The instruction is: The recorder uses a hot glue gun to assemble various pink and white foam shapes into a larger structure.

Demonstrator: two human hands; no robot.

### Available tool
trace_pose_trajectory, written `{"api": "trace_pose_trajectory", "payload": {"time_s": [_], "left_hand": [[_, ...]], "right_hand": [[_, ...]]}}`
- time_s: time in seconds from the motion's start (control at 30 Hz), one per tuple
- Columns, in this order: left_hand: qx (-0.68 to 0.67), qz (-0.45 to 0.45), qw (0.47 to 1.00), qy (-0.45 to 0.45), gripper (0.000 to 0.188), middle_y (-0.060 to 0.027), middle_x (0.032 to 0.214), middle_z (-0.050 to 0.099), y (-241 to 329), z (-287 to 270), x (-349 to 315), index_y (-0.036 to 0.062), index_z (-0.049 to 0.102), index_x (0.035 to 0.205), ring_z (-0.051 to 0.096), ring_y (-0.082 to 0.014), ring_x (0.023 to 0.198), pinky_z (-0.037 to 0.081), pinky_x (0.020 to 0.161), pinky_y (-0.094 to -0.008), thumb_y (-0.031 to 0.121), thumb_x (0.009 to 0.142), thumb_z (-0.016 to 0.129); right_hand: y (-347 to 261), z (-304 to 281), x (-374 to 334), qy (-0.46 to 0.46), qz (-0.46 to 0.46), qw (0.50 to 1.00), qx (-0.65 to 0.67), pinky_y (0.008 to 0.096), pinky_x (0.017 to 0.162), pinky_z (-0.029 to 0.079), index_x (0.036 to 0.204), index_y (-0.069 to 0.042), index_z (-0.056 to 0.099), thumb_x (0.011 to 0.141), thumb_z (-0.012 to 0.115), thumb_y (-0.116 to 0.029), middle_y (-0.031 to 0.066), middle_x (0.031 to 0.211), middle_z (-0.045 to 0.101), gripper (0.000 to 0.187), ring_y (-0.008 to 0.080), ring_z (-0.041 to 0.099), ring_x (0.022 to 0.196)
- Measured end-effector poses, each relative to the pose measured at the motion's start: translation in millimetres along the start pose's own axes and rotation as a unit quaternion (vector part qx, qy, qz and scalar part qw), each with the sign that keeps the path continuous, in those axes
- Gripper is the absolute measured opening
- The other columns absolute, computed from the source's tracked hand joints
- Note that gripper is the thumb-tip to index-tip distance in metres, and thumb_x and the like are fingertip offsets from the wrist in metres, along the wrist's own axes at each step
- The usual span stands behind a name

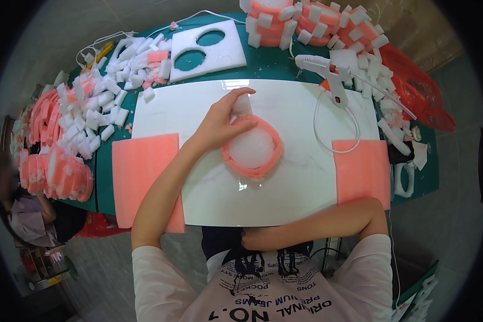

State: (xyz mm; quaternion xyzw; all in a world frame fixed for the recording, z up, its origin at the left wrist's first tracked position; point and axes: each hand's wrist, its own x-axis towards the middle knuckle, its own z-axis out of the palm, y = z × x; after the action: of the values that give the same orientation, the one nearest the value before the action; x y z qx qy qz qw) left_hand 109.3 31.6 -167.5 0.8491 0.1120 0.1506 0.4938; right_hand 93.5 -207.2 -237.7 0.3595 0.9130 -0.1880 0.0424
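My left hand (224,121) reaches over the white board and is closed on a small white foam block (242,105). The block sits against the far outer side of a pink foam ring (273,161). My thumb lies across the ring's rim, while the fingers curve round the block's far side. Inside the ring a whitish, translucent base (252,145) shows. My right hand (257,239) rests low at my waist, in front of the table's near edge. Its fingers are mostly hidden, so I cannot make out whether it holds anything.
Pink foam sheets (147,180) flank the white board (225,201). A corded white glue gun (327,75) lies at its far right. White foam pieces (99,107) pile up left; a foam sheet with two holes (233,53) lies behind. Another person (32,214) sits at far left.
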Motion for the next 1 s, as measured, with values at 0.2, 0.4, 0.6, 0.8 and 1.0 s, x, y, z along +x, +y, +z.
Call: {"api": "trace_pose_trajectory", "payload": {"time_s": [0.2, 0.4, 0.6, 0.8, 1.0], "left_hand": [[0.023, -0.014, 0.999, -0.033, 0.055, -0.0119, 0.104, 0.059, 6, -2, -1, 0.0139, 0.049, 0.125, 0.057, -0.0221, 0.088, 0.047, 0.079, -0.0322, 0.018, 0.075, 0.071], [0.067, 0.050, 0.996, -0.026, 0.051, -0.0130, 0.107, 0.058, 2, -2, 0, 0.0146, 0.050, 0.125, 0.056, -0.0284, 0.094, 0.046, 0.084, -0.0362, 0.019, 0.078, 0.069], [0.090, 0.055, 0.993, -0.044, 0.053, -0.0116, 0.122, 0.056, 5, -3, 0, 0.0106, 0.050, 0.126, 0.058, -0.0259, 0.101, 0.046, 0.089, -0.0338, 0.014, 0.077, 0.069], [0.030, 0.006, 0.997, -0.066, 0.059, -0.0119, 0.125, 0.054, 6, -5, -3, 0.0122, 0.044, 0.132, 0.058, -0.0247, 0.099, 0.046, 0.089, -0.0333, 0.012, 0.078, 0.068], [0.059, 0.028, 0.996, -0.065, 0.062, -0.0137, 0.130, 0.049, 5, -3, -5, 0.0098, 0.040, 0.135, 0.055, -0.0266, 0.105, 0.045, 0.091, -0.0351, 0.012, 0.080, 0.066]], "right_hand": [[-5, 11, -2, 0.068, 0.021, 0.997, -0.016, 0.0430, 0.054, 0.049, 0.064, -0.007, 0.070, 0.062, 0.063, -0.012, 0.0073, 0.060, 0.063, 0.009, 0.0252, 0.063, 0.060], [-4, 10, -4, 0.055, 0.025, 0.998, -0.034, 0.0418, 0.053, 0.049, 0.064, -0.005, 0.069, 0.062, 0.062, -0.011, 0.0081, 0.060, 0.063, 0.009, 0.0251, 0.063, 0.060], [-4, 6, -3, -0.043, 0.021, 0.999, -0.025, 0.0388, 0.071, 0.051, 0.071, -0.004, 0.067, 0.066, 0.063, -0.010, 0.0097, 0.076, 0.066, 0.009, 0.0245, 0.065, 0.077], [-3, 8, -3, 0.008, 0.016, 1.000, -0.007, 0.0413, 0.058, 0.050, 0.064, -0.003, 0.068, 0.064, 0.063, -0.010, 0.0101, 0.066, 0.065, 0.008, 0.0240, 0.063, 0.062], [-4, 19, -2, 0.010, 0.010, 1.000, -0.022, 0.0424, 0.059, 0.049, 0.065, -0.003, 0.069, 0.065, 0.062, -0.010, 0.0101, 0.064, 0.064, 0.010, 0.0256, 0.062, 0.063]]}}
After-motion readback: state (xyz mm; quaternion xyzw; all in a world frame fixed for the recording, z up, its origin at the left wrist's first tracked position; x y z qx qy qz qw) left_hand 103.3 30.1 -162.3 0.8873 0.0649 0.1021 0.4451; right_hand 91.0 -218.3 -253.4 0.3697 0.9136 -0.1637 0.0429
